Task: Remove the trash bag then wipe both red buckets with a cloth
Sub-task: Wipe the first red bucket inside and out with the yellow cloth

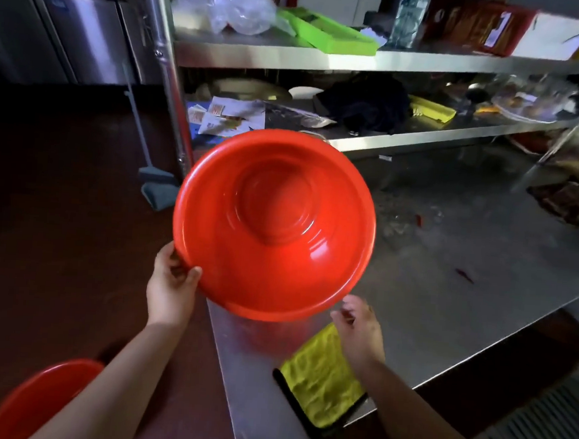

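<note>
Right now the left hand (172, 281) pinches the rim of the red bucket (274, 225) at about its 8 o'clock, holding it tilted with its mouth toward the camera over the table (446, 296) corner. It looks empty, with no bag inside. The right hand (359, 328) hangs loosely curled, holding nothing, directly over the yellow cloth (322, 374), which lies flat at the bucket's 5 o'clock, long axis running roughly 1 to 7 o'clock. That hand is much the nearer to it. A second bucket (36, 400) sits low at 8 o'clock, contents hidden.

Dim, shadowed corners; wide-angle edge warping.
</note>
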Motion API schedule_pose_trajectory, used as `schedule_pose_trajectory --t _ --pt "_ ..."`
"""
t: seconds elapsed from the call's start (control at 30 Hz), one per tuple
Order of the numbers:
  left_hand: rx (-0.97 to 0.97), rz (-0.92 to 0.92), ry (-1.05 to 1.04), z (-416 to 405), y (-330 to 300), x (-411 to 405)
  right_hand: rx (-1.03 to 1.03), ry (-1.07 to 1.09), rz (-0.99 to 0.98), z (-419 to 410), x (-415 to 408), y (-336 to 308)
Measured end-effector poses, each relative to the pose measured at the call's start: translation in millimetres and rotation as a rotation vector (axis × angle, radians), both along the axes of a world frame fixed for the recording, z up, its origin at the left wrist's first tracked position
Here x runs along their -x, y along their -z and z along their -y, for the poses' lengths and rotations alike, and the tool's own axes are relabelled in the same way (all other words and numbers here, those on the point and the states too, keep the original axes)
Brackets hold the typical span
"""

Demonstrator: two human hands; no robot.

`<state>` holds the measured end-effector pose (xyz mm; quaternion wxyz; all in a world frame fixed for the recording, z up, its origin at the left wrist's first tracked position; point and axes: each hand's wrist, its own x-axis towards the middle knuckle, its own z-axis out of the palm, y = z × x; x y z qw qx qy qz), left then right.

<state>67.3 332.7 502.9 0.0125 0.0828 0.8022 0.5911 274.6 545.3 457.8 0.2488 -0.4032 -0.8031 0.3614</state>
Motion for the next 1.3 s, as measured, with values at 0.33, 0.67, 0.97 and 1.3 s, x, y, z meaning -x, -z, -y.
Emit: schedule_pose_trajectory --t 0.33,0.67,0.97,1.3 --pt "0.075 -0.056 0.085 -22.0 21.4 1.9 -0.049 0.101 0.807 -10.9 -59.6 59.5" --pt "0.082 -0.173 0.246 -14.2 26.8 13.6 0.131 0.206 0.58 25.3 -54.5 27.9" --pt "0.059 0.012 0.312 -8.8 53.1 17.0 0.106 0.301 0.239 83.8 -37.0 -46.1" --pt "0.093 0.078 0.443 -8.2 60.0 20.9 -0.286 0.3 0.104 89.2 29.1 -89.0"
